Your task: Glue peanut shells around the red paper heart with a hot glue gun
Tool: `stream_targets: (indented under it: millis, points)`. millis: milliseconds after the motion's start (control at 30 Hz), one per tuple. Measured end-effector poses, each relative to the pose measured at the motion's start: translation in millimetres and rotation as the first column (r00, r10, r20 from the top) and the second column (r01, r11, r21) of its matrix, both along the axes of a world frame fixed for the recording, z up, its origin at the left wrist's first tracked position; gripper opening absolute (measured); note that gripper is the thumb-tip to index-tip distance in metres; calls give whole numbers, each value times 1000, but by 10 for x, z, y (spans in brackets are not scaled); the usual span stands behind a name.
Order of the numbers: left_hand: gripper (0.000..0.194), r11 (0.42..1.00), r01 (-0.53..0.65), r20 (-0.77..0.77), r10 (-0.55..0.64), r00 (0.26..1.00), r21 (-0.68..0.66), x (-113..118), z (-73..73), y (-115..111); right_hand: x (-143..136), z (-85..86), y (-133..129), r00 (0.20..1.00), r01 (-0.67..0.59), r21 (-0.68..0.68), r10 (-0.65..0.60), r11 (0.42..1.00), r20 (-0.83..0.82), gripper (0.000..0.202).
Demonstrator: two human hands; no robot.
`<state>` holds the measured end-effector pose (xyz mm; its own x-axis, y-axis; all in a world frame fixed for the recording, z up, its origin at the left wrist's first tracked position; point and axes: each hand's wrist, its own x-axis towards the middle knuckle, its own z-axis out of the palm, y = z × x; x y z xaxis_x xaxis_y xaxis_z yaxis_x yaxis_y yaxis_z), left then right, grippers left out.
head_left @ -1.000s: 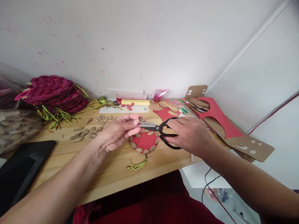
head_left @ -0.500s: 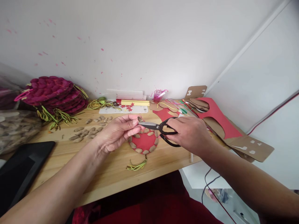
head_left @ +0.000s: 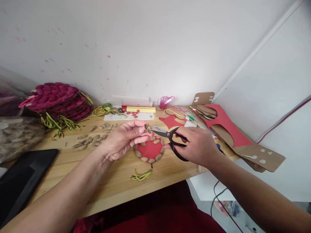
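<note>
Between the thumb and fingers of my left hand (head_left: 126, 137) is a small brown shell (head_left: 147, 128), its darker side showing. My right hand (head_left: 198, 144) grips black-handled scissors (head_left: 167, 133); their blades point left, with the tip at the shell. Beneath both hands, a red disc (head_left: 149, 150) lies on the wooden table (head_left: 107, 191), ringed by tan shells, with a yellow-green tassel (head_left: 142, 175) at its near edge. Loose shells (head_left: 89, 140) lie left of my left hand.
Purple stacked discs (head_left: 58, 100) stand at the back left, beside a clear bag of shells (head_left: 19, 136). A black tablet-like slab (head_left: 24, 181) lies at the left. Cut red card (head_left: 230, 129) and brown cardboard (head_left: 264, 155) lie at the right. A pink-stained cup (head_left: 165, 102) stands by the wall.
The scissors have shifted slightly right and down, and their blades look more parted. The shell in my left hand shows more of its face. The view has moved slightly.
</note>
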<state>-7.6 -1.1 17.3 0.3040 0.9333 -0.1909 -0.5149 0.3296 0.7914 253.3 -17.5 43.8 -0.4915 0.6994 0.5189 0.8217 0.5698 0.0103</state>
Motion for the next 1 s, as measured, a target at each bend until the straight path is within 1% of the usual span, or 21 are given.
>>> stream_targets:
  millis: [100,233,433,533,633,700,800,900,1000]
  points:
    - [14,999,-39,28,39,999,-9,16,-1,5,-12,-40,-20,1000,5,23,-5,1000,1,23]
    - [19,997,-73,75,75,994,-22,31,-11,11,-36,-72,-29,1000,9,5,-9,1000,8,25]
    - [28,994,-104,86,102,991,15,69,-45,-4,-94,-94,-47,999,48,20,-48,999,-6,29]
    - [31,991,-121,89,116,989,53,103,-69,-11,-132,-109,-58,995,99,-11,-99,995,-27,33]
    - [28,985,-149,87,142,986,83,134,-92,-9,-166,-125,-69,990,133,-42,-135,990,-40,30]
    - [26,981,-170,97,162,982,91,150,-105,-8,-183,-128,-80,988,146,-49,-148,988,-42,29]
    - [29,979,-180,121,168,978,97,163,-117,-11,-196,-120,-98,986,163,-64,-166,985,-36,30]
    - [32,978,-184,124,171,977,101,168,-128,-18,-204,-108,-108,981,188,-107,-193,976,-35,33]
    - [32,975,-192,120,178,977,113,171,-141,-20,-215,-108,-108,976,208,-152,-216,966,-36,31]
